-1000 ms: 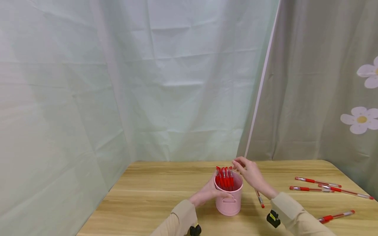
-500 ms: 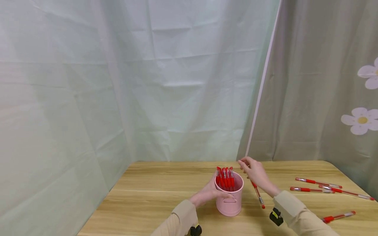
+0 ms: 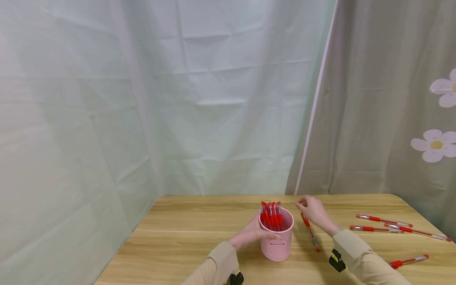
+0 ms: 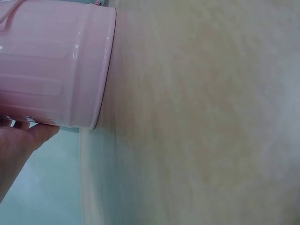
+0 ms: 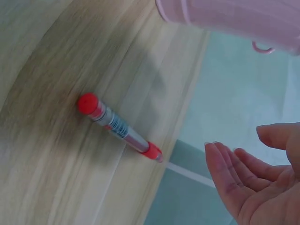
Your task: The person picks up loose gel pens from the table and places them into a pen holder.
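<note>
Pail [image 3: 275, 252] held by left hand [image 3: 254, 231], right hand [image 3: 315, 211] empty, thumb apart; pen [image 5: 123, 130] just right (likely light, slick) best pinched mid-barrel.

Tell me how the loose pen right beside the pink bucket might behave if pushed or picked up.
The pen will probably roll if pushed sideways, since it looks round and lies on a flat table. It should stay stiff when lifted, judging by how straight it is. It's likely light, being so slim.

Pink bucket [image 3: 276, 248], red-and-clear pens [image 3: 273, 217]
</note>
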The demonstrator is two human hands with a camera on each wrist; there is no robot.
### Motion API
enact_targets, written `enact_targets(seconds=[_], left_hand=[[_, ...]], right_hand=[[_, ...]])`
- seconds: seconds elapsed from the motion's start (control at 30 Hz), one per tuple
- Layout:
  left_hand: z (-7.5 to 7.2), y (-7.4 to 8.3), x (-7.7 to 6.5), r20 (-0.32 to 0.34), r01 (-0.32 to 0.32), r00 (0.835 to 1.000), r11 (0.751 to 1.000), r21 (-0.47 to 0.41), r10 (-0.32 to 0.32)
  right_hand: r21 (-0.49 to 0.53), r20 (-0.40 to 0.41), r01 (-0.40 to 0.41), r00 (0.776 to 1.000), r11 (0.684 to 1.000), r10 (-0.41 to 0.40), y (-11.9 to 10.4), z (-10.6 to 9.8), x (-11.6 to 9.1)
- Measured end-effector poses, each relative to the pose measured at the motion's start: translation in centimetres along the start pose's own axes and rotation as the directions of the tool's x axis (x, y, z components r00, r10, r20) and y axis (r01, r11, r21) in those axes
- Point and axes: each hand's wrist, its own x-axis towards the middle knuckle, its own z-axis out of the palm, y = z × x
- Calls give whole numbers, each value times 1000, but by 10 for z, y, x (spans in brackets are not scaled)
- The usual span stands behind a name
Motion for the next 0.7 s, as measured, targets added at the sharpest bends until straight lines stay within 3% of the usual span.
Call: enact_targets(seconds=[0.37, 0.7], left_hand=[[-1, -4, 1, -10, -13, 1000, 1000, 10, 13], [0, -3, 2, -28, -3, 1000, 1000, 27, 3]], right_hand=[[-98, 73, -21, 997, 995, 29, 9, -2, 0], [-161, 169, -64, 981, 985, 92, 18, 4, -1]])
